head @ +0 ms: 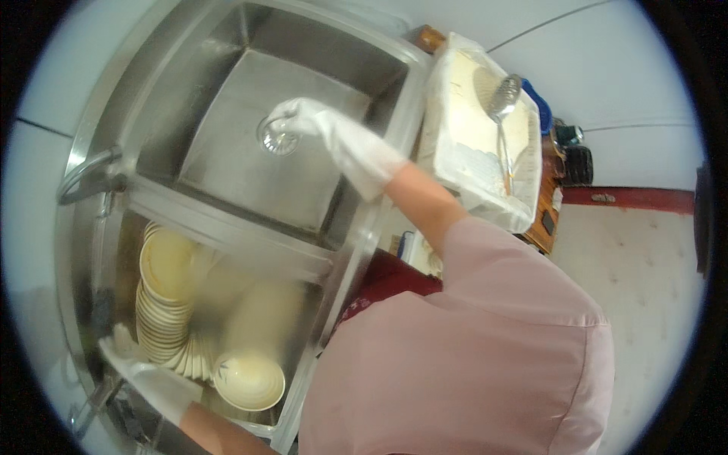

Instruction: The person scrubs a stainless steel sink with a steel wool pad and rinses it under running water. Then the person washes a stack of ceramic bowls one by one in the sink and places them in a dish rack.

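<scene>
My right hand (301, 116), in a white glove, reaches into the upper stainless-steel sink basin (227, 136). Its curled fingers are over the metal drain strainer (280, 143); whether they grip it is hard to see. In the lower basin stands a long curved row of stacked cream dishes (162, 324). A yellowish bowl (168, 264) tops one end, and a cream bowl (250, 382) with a leaf pattern lies at the other. My left hand (128, 358), also gloved, is beside the row at the basin's back edge, fingers apart and holding nothing visible.
A curved metal faucet (88, 170) rises behind the divider (227, 224) between the basins. On the right, a white plastic crate (489, 193) holds a slotted spoon (504, 102). It rests by a wooden surface (543, 227). A blurred pale patch covers part of the lower basin.
</scene>
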A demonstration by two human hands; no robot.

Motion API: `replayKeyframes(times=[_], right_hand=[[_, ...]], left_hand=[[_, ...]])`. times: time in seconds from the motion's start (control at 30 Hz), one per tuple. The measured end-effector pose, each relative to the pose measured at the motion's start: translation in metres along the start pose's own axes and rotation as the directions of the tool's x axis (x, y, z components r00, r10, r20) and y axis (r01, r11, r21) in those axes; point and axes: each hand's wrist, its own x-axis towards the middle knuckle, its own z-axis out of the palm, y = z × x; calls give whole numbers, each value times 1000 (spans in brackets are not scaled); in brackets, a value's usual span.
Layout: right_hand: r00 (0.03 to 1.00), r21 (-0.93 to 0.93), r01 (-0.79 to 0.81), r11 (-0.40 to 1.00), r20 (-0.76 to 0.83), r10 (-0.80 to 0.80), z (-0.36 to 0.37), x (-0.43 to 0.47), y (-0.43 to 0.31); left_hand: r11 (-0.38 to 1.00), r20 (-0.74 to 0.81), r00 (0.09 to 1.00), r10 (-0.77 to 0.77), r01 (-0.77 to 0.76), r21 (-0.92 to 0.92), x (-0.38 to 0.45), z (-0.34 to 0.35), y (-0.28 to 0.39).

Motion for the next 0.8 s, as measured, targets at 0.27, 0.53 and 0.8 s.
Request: replayKeyframes(times=[0.27, 0.53, 0.8], right_hand=[[946, -448, -297, 843, -259, 196, -64, 4, 43], [936, -168, -332, 928, 60, 346, -22, -8, 37], [965, 217, -40, 975, 261, -18, 73, -46, -32]], left_hand=[[651, -17, 1000, -7, -8, -759, -96, 27, 3], [706, 639, 768, -23, -441, 555, -229, 113, -96], [899, 539, 738, -406, 215, 382, -332, 247, -162]])
